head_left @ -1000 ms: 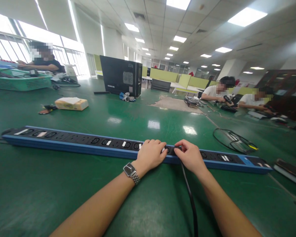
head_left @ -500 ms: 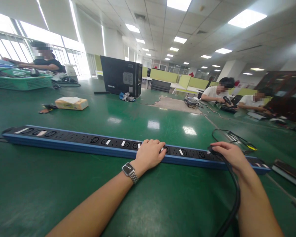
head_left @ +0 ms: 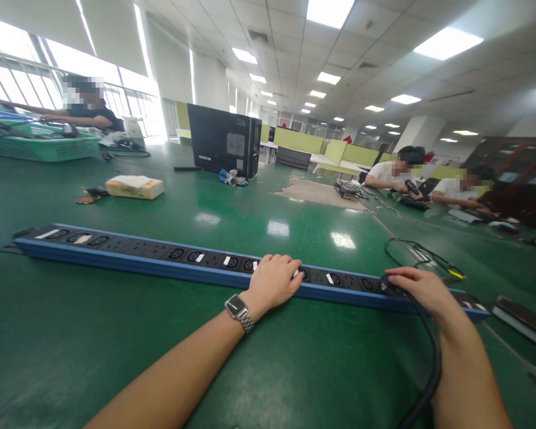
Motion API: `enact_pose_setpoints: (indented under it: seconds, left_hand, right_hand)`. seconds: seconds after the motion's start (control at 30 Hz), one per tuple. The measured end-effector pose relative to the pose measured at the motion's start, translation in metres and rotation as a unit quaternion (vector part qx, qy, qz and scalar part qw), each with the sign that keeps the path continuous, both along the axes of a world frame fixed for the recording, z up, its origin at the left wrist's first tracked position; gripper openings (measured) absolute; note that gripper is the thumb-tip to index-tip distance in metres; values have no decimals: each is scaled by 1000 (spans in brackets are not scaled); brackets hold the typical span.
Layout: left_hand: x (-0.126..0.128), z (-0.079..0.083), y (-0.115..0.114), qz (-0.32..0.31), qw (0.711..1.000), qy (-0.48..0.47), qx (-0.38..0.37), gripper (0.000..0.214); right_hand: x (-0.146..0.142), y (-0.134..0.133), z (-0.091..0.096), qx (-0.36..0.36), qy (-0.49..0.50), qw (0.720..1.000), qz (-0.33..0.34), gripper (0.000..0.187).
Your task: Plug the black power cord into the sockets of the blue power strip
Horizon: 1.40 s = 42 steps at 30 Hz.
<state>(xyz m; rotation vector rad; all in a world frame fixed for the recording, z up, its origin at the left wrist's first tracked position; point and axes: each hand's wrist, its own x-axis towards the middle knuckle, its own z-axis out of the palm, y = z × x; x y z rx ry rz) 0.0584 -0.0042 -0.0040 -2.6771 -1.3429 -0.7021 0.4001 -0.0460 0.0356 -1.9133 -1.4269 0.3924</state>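
Observation:
A long blue and black power strip [head_left: 161, 262] lies across the green table [head_left: 116, 339] in front of me. My left hand [head_left: 274, 280], with a wristwatch, rests fingers curled on top of the strip near its middle. My right hand [head_left: 422, 289] is closed round the black plug [head_left: 388, 285] of a thick black cable [head_left: 431, 369], held at a socket near the strip's right end. The cable runs back along my right forearm toward the lower edge of the view.
A loose coil of black wire [head_left: 422, 256] lies beyond the strip's right end. A tissue box [head_left: 134, 186], a black computer case [head_left: 223, 140] and a green basket [head_left: 40, 146] stand farther back. Three people sit at the table's far sides. A flat dark bar [head_left: 524, 316] lies at right.
My right hand pulled the plug from a socket beside my left hand and carried it right, to a socket near the strip's right end. My left hand stayed put.

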Motion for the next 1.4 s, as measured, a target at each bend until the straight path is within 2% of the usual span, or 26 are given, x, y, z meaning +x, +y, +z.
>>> enact_pose_setpoints:
  seconds: [0.27, 0.4, 0.63, 0.73, 0.87, 0.97, 1.07, 1.13, 1.23, 1.3, 1.4]
  left_hand:
    - [0, 0, 0, -1, 1000, 0, -1, 36]
    - [0, -1, 1, -5, 1000, -6, 0, 36]
    - [0, -1, 0, -4, 1000, -9, 5, 36]
    - [0, -1, -1, 0, 1000, -9, 5, 35]
    - [0, -2, 0, -2, 1000, -5, 12, 35]
    - [1, -2, 1, -1, 1000, -5, 12, 36]
    - [1, -2, 2, 0, 1000, -2, 8, 35]
    - [1, -2, 2, 0, 1000, 2, 7, 35]
    - [1, -2, 2, 2, 1000, 4, 10, 35]
    - [2, -2, 2, 4, 1000, 4, 12, 35]
    - [2, -2, 1, 5, 1000, 6, 14, 35]
  right_hand:
    - [-3, 2, -3, -43, 9, 994, 98, 37]
    - [-2, -4, -5, -36, 14, 994, 104, 40]
    - [-10, -12, -22, 16, -13, 997, 74, 44]
    - [-14, -16, -10, 20, -15, 998, 62, 40]
    - [-8, -29, 37, 85, 29, 995, -43, 50]
    - [12, -37, 73, 80, 98, 990, -59, 55]
    - [45, -39, 88, -16, 124, 990, -64, 55]
    - [72, -36, 86, -124, 69, 985, -94, 58]
    - [117, -25, 74, -239, -63, 959, -141, 56]
    - [145, -14, 64, -286, -161, 929, -171, 49]
    - [173, 4, 44, -276, -300, 899, -162, 44]
